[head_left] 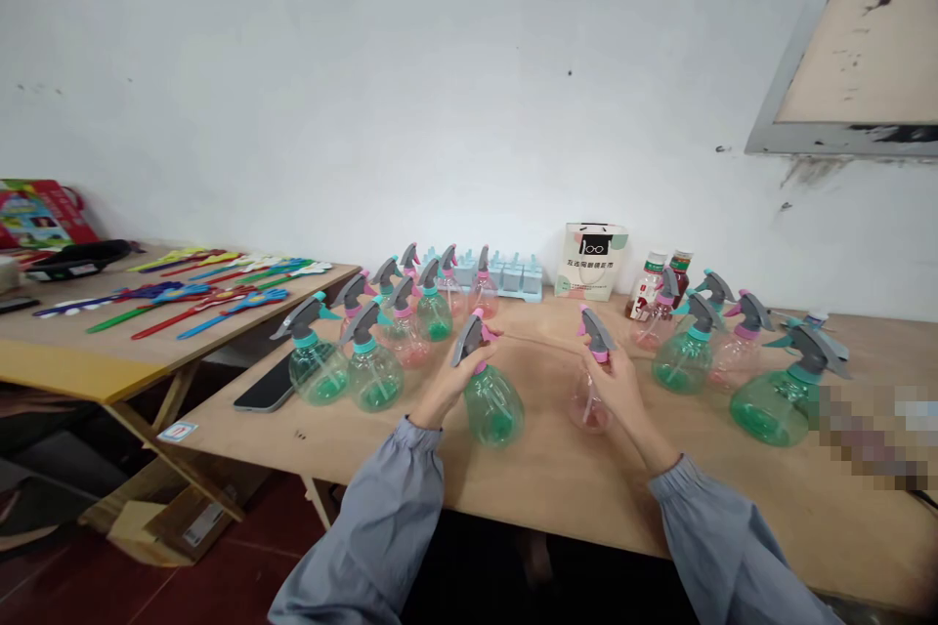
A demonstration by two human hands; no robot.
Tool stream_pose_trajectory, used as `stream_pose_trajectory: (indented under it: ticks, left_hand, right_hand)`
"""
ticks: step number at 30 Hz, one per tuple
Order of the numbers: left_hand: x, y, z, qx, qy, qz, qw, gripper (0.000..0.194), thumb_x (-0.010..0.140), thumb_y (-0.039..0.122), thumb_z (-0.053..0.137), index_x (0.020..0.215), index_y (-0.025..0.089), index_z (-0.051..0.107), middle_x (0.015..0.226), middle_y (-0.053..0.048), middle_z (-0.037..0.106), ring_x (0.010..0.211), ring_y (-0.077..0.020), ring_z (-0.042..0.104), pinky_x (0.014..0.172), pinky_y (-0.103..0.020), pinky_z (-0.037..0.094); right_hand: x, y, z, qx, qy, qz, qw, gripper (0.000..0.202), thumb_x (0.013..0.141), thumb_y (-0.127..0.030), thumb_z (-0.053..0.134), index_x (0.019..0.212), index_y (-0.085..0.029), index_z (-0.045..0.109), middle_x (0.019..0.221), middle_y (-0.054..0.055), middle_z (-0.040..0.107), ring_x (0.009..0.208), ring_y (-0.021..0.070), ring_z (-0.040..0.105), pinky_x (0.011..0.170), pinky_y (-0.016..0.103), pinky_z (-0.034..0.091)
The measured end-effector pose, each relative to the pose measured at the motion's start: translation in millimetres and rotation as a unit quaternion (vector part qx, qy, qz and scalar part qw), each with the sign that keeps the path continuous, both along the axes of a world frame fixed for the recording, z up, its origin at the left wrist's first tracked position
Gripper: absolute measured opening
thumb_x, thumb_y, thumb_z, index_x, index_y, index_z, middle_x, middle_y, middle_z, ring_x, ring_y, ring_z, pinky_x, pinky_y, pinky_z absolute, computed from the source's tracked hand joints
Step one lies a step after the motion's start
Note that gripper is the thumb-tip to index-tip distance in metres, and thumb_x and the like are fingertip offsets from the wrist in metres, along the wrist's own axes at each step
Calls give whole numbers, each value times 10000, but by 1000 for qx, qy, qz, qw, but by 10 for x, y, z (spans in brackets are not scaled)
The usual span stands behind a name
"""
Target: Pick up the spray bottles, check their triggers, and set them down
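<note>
At the table (546, 483), left hand (449, 383) grips green sprayer (496, 412), right hand (621, 385) pink sprayer (588, 412).

The round-bellied translucent green spray bottles (495, 410) and translucent pink spray bottles (587, 405) appear of smooth, glossy plastic, the light-brown tabletop (546, 493) of dull-surfaced wood, the gathered grey-blue sleeves (385, 518) of matt, creased cloth, and the cream rectangular bag (588, 275) of smooth paper.

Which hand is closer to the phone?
Left. The left hand, on a green spray bottle, is right of the phone; the right hand, on a pink one, is farther right.
</note>
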State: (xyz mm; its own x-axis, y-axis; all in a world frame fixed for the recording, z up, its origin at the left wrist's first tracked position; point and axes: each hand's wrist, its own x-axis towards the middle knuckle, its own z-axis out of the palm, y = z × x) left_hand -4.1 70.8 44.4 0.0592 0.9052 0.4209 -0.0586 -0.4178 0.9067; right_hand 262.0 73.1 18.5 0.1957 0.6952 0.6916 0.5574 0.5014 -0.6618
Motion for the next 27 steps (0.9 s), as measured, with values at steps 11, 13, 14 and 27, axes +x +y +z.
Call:
stream_pose_trajectory:
  ticks: [11,13,14,27]
  left_hand:
    - [4,-19,107,16,-13,-30,999,153,730,349,497,737,211,562,836,-79,712,995,-264,704,921,-424,560]
    - [-1,-29,123,-4,19,-30,999,169,735,342,474,745,209,578,815,-83,707,962,-262,704,898,-423,563]
    - [-3,-30,128,-5,32,-30,999,189,736,334,472,774,205,604,811,-82,707,955,-263,704,895,-424,563]
    - [0,-82,126,21,13,-69,997,155,656,267,483,740,215,602,777,-54,708,868,-232,685,880,-384,532]
  right_hand:
    - [-171,66,-210,28,18,-10,999,251,865,-475,583,867,-235,654,828,52,652,852,240,600,830,414,483]
    - [-172,65,-234,27,18,-14,999,253,869,-477,581,862,-234,648,820,50,646,851,242,598,819,411,484]
    - [-172,66,-246,26,18,-14,999,252,870,-478,582,862,-233,644,816,48,643,848,241,598,813,409,485]
    - [-195,21,-254,15,15,11,1000,242,873,-469,587,830,-233,623,826,51,642,832,236,607,778,389,499]
